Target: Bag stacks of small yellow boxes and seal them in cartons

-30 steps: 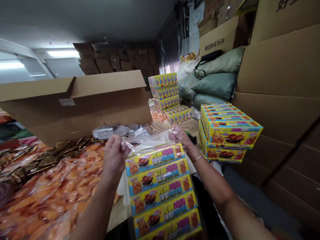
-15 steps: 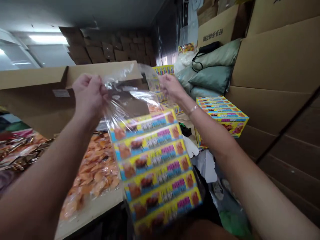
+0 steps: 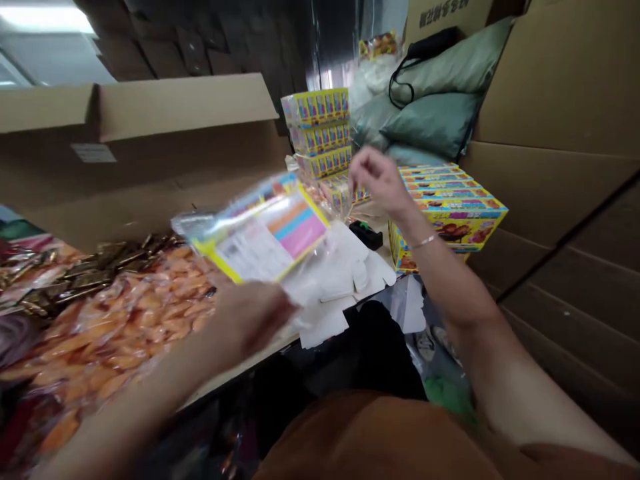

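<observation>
A yellow, printed pack of boxes in a clear plastic bag point(image 3: 273, 233) hangs tilted over the table, blurred, with a white label-like panel facing me. My left hand point(image 3: 253, 317) is at its near lower edge and seems to grip it; the fingers are partly hidden and smeared. My right hand point(image 3: 380, 180) is raised to the right of the pack, apart from it. Its fingers are curled, and whether anything is between them cannot be made out. Below the pack lie white cardboard pieces point(image 3: 345, 267). A black tape dispenser point(image 3: 367, 235) sits beyond them.
Wrapped orange pieces point(image 3: 150, 313) and gold packets point(image 3: 95, 273) cover the table's left. A large open carton point(image 3: 165, 180) stands behind. Bagged yellow boxes point(image 3: 323, 140) are stacked at the back. At right are another yellow box block point(image 3: 457, 223), green sacks point(image 3: 430, 127) and tall cartons point(image 3: 555, 207).
The bagged pack has swung up and to the left, turning from its striped box fronts to another side. My left hand has dropped below it. My right hand has come away from the bag's mouth.
</observation>
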Demonstrator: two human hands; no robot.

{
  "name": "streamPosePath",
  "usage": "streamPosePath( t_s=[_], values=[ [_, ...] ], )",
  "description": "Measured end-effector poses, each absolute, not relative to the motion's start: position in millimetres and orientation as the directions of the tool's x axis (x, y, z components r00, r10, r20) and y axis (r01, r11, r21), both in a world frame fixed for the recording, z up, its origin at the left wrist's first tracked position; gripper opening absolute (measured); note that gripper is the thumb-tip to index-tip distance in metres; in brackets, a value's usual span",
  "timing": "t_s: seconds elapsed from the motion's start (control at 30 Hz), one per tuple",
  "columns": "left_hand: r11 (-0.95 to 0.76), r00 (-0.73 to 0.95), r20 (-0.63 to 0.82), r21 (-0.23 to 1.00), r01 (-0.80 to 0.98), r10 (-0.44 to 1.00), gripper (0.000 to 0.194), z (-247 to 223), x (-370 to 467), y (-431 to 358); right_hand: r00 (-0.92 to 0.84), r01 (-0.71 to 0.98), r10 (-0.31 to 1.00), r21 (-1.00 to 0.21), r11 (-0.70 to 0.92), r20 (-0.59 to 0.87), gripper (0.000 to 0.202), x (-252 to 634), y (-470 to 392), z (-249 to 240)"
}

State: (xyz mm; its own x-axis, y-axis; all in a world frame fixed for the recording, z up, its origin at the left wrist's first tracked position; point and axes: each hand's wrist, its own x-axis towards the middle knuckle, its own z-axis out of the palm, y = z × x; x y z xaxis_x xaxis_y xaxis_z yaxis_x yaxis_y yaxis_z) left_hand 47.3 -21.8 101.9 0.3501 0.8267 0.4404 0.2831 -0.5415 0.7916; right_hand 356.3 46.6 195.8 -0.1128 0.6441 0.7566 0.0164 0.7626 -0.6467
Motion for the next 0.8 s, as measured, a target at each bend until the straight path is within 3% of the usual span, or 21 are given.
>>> streamPosePath(
  t_s=[0.1, 0.13, 0.2, 0.23, 0.3, 0.37, 0.43, 0.5, 0.57, 0.63, 0.7, 0.8],
  values=[
    [-0.807, 0.824, 0.175, 0.387, 0.446, 0.539, 0.026, 43.9, 83.0, -32.0, -0.056, 0.032, 0.770, -0.769, 0.638, 0.636, 0.046, 390.1, 36.7, 94.6],
    [-0.852, 0.872, 0.065, 0.259, 0.455, 0.486, 0.025, 28.4, 93.7, -34.0, 0.016, 0.011, 0.798, -0.798, 0.602, 0.602, 0.049, 401.7, 30.2, 67.8],
    [-0.856, 0.869, -0.058, 0.155, 0.493, 0.491, 0.019, 7.8, 108.7, -38.0, 0.157, -0.003, 0.837, -0.848, 0.531, 0.524, 0.051, 422.2, 9.1, 27.4],
    [-0.843, 0.859, -0.103, 0.169, 0.511, 0.501, 0.022, 3.8, 112.7, -40.5, 0.197, 0.014, 0.852, -0.870, 0.492, 0.485, 0.050, 429.7, -5.1, 13.0],
    [-0.807, 0.867, -0.254, 0.325, 0.494, 0.428, 0.037, 8.0, 115.7, -45.6, 0.192, 0.086, 0.897, -0.918, 0.388, 0.398, 0.048, 434.8, -36.5, -7.5],
    [-0.741, 0.895, -0.401, 0.537, 0.402, 0.195, 0.043, 24.4, 118.6, -48.8, 0.146, 0.179, 0.944, -0.947, 0.268, 0.295, 0.057, 425.2, -64.5, -21.7],
    [-0.728, 0.935, -0.347, 0.624, 0.286, 0.070, 0.035, 44.7, 130.0, -45.8, 0.138, 0.263, 0.971, -0.952, 0.154, 0.195, 0.078, 404.7, -81.8, -32.7],
    [-0.847, 0.969, -0.135, 0.471, 0.245, 0.205, 0.028, 59.9, 153.6, -34.2, 0.160, 0.292, 0.978, -0.953, 0.079, 0.130, 0.078, 382.9, -87.4, -41.2],
    [-0.930, 0.944, 0.033, 0.189, 0.316, 0.327, 0.041, 64.9, 186.0, -15.4, 0.172, 0.257, 0.977, -0.964, 0.076, 0.123, 0.058, 368.0, -86.4, -47.0],
    [-0.937, 0.936, -0.049, 0.026, 0.349, 0.348, 0.042, 60.6, 218.2, 5.0, 0.194, 0.219, 0.967, -0.968, 0.122, 0.166, 0.040, 362.2, -86.2, -50.5],
    [-0.936, 0.919, -0.231, 0.072, 0.345, 0.321, 0.023, 52.0, 242.5, 21.4, 0.271, 0.235, 0.937, -0.960, 0.156, 0.218, 0.031, 362.1, -91.2, -52.1],
    [-0.877, 0.905, -0.337, 0.311, 0.367, 0.259, 0.015, 40.6, 258.5, 33.6, 0.459, 0.405, 0.823, -0.904, 0.139, 0.333, 0.015, 361.9, -106.6, -50.9]
  ],
)
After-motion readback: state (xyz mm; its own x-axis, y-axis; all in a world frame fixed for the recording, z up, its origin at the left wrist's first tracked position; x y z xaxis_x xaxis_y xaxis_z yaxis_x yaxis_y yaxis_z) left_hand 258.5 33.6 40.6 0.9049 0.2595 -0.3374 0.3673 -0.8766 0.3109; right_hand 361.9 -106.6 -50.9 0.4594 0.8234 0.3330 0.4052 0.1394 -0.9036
